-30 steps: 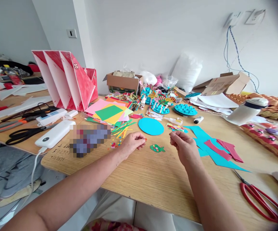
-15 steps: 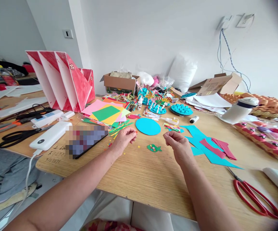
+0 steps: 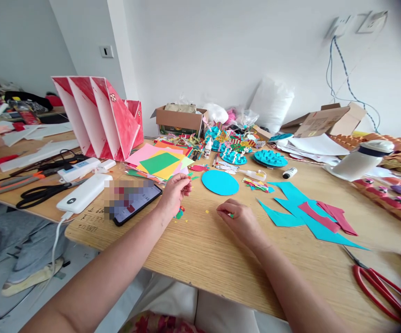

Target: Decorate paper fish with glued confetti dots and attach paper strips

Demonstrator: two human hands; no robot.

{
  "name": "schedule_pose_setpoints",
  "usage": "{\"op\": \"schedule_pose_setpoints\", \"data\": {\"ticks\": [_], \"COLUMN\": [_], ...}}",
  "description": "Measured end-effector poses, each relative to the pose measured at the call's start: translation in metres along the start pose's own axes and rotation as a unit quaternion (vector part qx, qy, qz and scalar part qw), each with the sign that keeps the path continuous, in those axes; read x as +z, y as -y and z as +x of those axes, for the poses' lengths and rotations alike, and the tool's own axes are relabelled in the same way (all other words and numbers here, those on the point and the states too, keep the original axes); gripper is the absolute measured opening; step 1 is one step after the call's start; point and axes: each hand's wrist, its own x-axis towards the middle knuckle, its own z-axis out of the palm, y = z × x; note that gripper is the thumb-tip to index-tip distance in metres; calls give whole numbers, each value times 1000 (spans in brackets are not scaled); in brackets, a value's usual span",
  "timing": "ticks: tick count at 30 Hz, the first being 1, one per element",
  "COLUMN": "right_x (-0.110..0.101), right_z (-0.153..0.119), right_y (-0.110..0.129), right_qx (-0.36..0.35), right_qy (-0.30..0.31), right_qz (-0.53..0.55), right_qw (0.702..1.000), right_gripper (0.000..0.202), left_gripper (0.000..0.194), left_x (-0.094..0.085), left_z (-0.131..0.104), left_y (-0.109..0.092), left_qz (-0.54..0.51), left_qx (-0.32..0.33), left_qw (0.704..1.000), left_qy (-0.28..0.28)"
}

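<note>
My left hand (image 3: 177, 196) is raised above the table with thumb and fingers pinched together; whatever is between them is too small to make out. Small coloured paper scraps (image 3: 179, 213) lie just below it. Lower and to the right, my right hand (image 3: 240, 221) is close to the tabletop, its fingertips pressed together. A bit of green paper (image 3: 231, 215) peeks out by those fingers, mostly hidden by the hand. Beyond both hands a round blue paper disc (image 3: 220, 182) lies flat. One tiny yellow dot (image 3: 207, 212) rests between the hands.
On the left are a phone (image 3: 136, 203), a white power bank (image 3: 84, 193) and black scissors (image 3: 41, 194). Blue paper offcuts (image 3: 297, 208) and red-handled scissors (image 3: 377, 282) lie to the right. A glue bottle (image 3: 254, 175) and coloured paper sheets (image 3: 161, 162) sit farther back.
My right hand has moved left and down, over the spot where a green paper fish lay in the open. My left hand has risen slightly. The view has shifted a little left.
</note>
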Motion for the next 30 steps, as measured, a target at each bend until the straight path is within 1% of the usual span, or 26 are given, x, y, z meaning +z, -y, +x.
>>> {"op": "schedule_pose_setpoints", "data": {"ticks": [3,5,7,11,15,18,21,25,28,30], "right_x": [1,-4,-11,-30,-46,-52,-50,-39,-36,-38], "right_z": [1,3,5,13,26,35,41,47,50,51], "right_y": [10,13,14,7,0,-2,-1,4,9,12], "right_qx": [-32,-39,-20,54,102,107,94,70,65,82], "right_qy": [27,36,36,37,84,104,121,152,140,128], "right_qz": [-59,-85,-98,-105,-140,-167,-162,-130,-113,-52], "right_qw": [997,995,994,992,981,975,975,977,982,987], "right_gripper": [21,22,22,19,18,18,16,14,15,15], "left_gripper": [13,13,13,12,12,12,12,12,12,13], "left_x": [-6,-8,-8,-2,5,7,9,10,8,7], "left_z": [4,6,5,0,-5,-6,-8,-10,-11,-11], "left_y": [-5,-6,-6,-3,0,1,2,4,6,9], "left_qz": [-19,-27,-17,45,98,118,135,166,194,216], "left_qx": [34,48,44,35,30,21,17,14,10,-2], "left_qw": [999,998,998,998,995,993,990,985,978,972], "left_qy": [-22,-31,-28,0,15,18,30,49,74,97]}}
